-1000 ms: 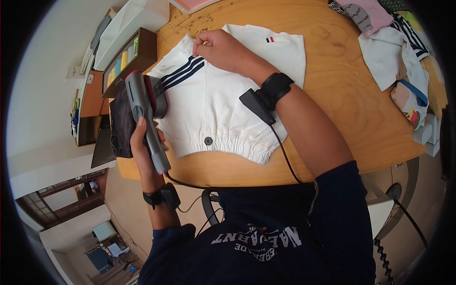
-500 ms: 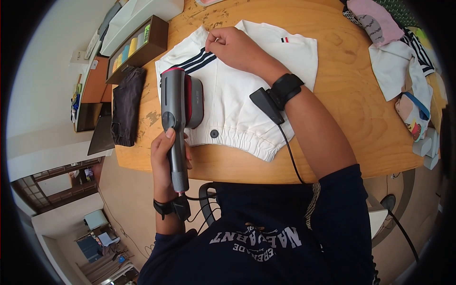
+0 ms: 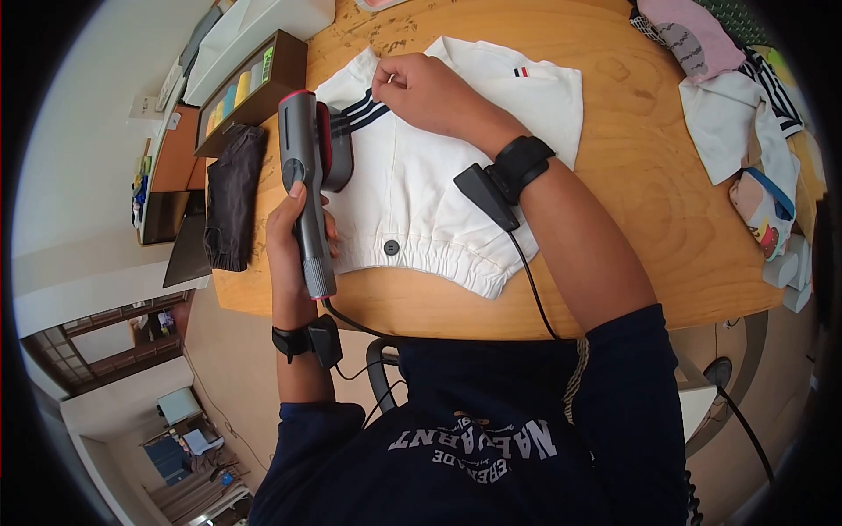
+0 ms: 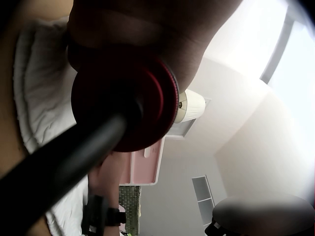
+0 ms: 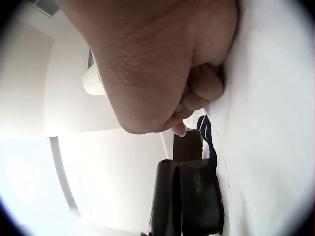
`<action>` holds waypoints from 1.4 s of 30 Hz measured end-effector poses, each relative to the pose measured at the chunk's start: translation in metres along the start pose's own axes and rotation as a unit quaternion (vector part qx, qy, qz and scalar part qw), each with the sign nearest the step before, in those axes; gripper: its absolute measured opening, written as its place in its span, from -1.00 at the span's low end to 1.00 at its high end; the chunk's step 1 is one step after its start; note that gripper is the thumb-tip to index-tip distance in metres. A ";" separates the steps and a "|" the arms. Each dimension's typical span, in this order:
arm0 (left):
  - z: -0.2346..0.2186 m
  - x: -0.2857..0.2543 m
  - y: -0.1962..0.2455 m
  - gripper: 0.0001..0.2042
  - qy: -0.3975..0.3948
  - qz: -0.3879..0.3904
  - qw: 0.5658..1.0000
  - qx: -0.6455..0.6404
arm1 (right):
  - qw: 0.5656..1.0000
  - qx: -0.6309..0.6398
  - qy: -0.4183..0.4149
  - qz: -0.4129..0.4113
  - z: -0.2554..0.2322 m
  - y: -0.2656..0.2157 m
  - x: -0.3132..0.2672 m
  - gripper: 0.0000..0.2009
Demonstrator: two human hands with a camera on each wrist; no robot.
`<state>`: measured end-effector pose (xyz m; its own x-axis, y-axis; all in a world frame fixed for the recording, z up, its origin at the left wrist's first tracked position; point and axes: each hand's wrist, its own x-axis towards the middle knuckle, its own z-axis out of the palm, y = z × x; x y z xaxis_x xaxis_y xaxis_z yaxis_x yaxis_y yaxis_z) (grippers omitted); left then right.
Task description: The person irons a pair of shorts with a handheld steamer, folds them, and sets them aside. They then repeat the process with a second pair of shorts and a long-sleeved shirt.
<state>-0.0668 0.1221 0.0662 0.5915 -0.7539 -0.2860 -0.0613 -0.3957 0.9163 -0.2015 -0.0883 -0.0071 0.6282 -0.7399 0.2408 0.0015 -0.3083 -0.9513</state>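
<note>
White shorts (image 3: 412,188) with dark stripes down one leg, a gathered waistband and a dark button lie spread on the wooden table. My left hand (image 3: 285,215) grips the handle of a grey and red handheld garment steamer (image 3: 299,131), thumb along its top. Its head overlaps the left side of the shorts beside the stripes. In the left wrist view, the steamer's dark red butt end (image 4: 160,98) and thick cord fill the middle. My right hand (image 3: 430,92) pinches the striped leg near its hem; in the right wrist view its curled fingers (image 5: 206,86) sit against the cloth.
Folded dark trousers (image 3: 233,202) lie at the table's left edge, in front of a brown box (image 3: 294,66) of rolled items. Heaped clothes (image 3: 715,114) occupy the right side. The steamer's cord (image 3: 355,324) runs over the near table edge toward my lap.
The steamer first swung right onto the shorts, then shifted back up and left to their left edge beside the stripes. My right hand keeps its place on the striped leg.
</note>
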 end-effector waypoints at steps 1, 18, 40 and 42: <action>0.001 0.004 0.001 -0.49 0.011 0.003 1.000 0.002 | 1.000 -0.004 -0.003 -0.001 0.000 0.000 0.000 -0.81; -0.011 0.062 0.005 -0.55 0.020 0.031 0.999 -0.038 | 0.999 -0.022 -0.011 -0.021 -0.001 0.000 0.000 -0.81; 0.015 -0.048 0.002 -0.51 -0.090 -0.004 0.995 -0.030 | 1.000 -0.016 0.005 -0.011 -0.002 0.000 -0.001 -0.70; 0.016 -0.049 -0.003 -0.51 -0.085 -0.024 0.995 -0.041 | 1.000 -0.023 0.009 -0.020 -0.002 0.000 -0.002 -0.71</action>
<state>-0.1081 0.1521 0.0728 0.4471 -0.8158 -0.3668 0.0344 -0.3940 0.9185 -0.2039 -0.0878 -0.0070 0.6137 -0.7375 0.2818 -0.0097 -0.3639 -0.9314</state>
